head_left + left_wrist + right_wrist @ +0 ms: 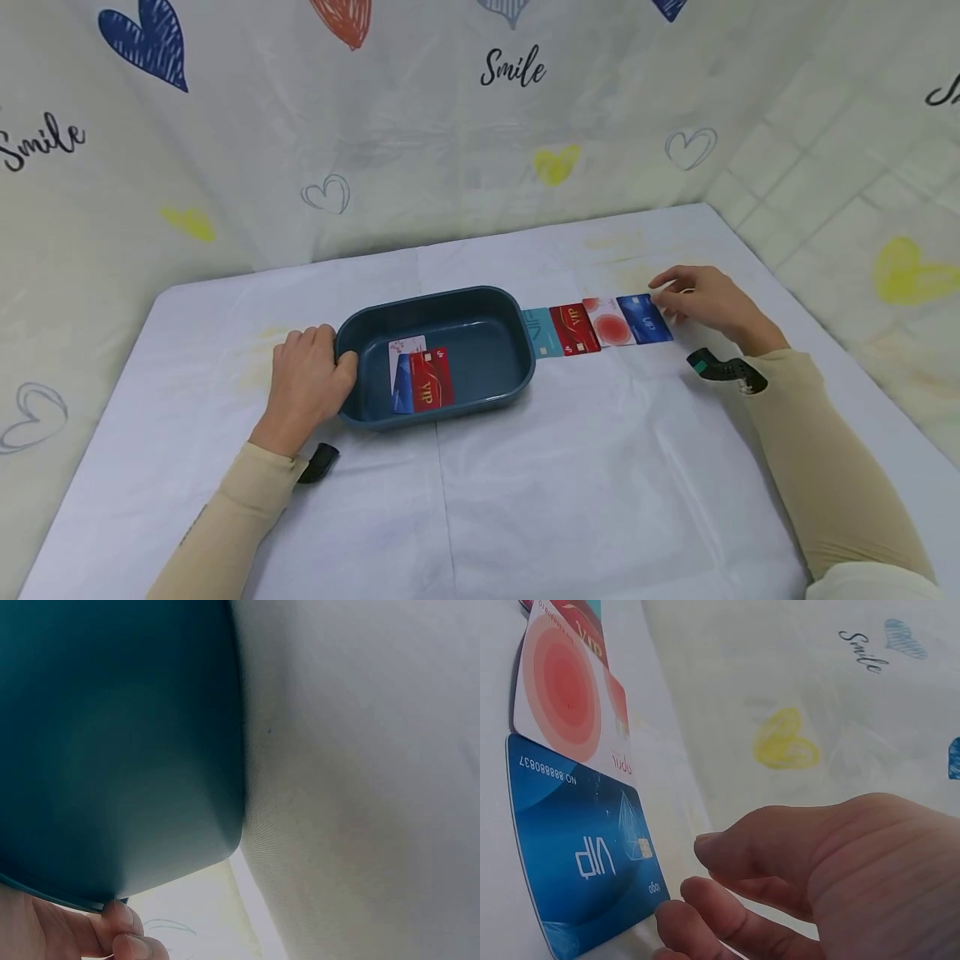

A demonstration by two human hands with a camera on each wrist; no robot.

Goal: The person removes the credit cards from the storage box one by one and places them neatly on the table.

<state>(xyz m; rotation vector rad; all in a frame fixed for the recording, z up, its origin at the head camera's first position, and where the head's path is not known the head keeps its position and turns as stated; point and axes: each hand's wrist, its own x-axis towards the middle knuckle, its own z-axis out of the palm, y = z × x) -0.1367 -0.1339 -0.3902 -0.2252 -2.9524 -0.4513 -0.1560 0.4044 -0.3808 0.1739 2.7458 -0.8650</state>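
A dark teal rectangular plastic tray (480, 404) stands on the table. My left hand (311, 383) grips the rim at its left end, and the left wrist view shows fingertips (124, 919) at the edge of the tray wall (127, 750). Inside lie a red VIP card (432, 379), a blue card (402, 387) and a white patterned card (405, 344), overlapping. At the right end of a row of cards is a blue VIP card (585, 847). My right hand (701, 302) is beside its outer edge, thumb apart from the fingers; whether a fingertip touches the card is unclear.
From the tray's right side the row runs rightward: a teal card (543, 332), a red VIP card (575, 328), then a white card with red circles (609, 323). A white cloth covers the table (555, 475). A heart-printed curtain (420, 142) hangs behind.
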